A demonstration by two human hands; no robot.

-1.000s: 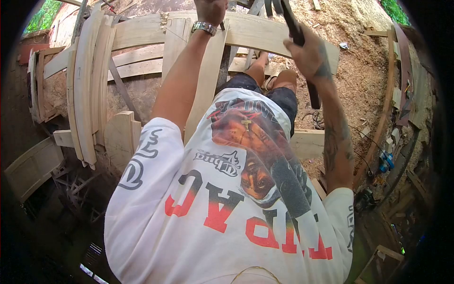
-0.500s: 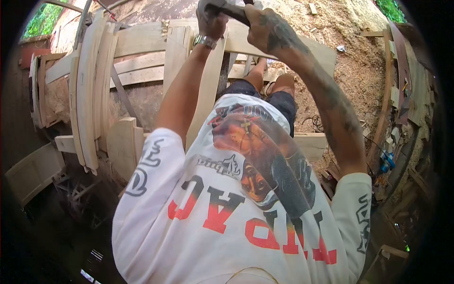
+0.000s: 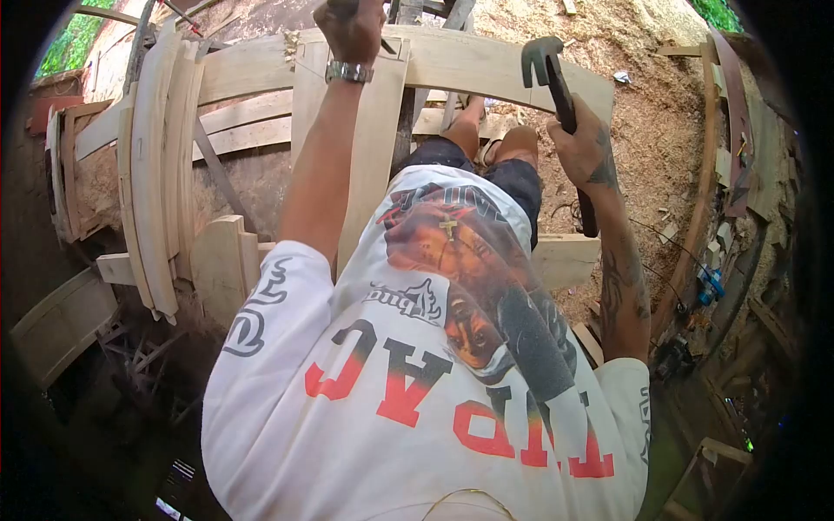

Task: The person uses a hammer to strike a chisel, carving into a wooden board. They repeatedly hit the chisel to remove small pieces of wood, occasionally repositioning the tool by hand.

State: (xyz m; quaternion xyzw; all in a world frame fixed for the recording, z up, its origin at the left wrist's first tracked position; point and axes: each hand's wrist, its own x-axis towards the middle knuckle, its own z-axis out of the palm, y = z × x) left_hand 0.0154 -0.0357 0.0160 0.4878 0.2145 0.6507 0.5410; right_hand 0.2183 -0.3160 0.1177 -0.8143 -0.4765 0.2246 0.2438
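Note:
My left hand (image 3: 352,33), with a metal-band watch at the wrist, is closed in a fist at the top edge. It grips what looks like a chisel; a dark thin end (image 3: 388,47) pokes out to the right, over a pale wooden board (image 3: 369,130). Most of that tool is hidden by the fingers or cut off by the frame. My right hand (image 3: 584,143) is wrapped round the handle of a claw hammer (image 3: 566,108). The hammer's head points up and away from me, its handle end down past my wrist. A curved pale plank (image 3: 486,69) lies behind the hammer.
Several long curved boards (image 3: 156,174) are stacked upright at left. Wood shavings (image 3: 651,139) cover the ground at right. A long plank (image 3: 704,174) and offcuts line the right side, near a blue object (image 3: 711,285). My legs stand behind the work boards.
My right hand has come down and right with the hammer, away from my left hand. My left hand has shifted slightly left and up, still closed.

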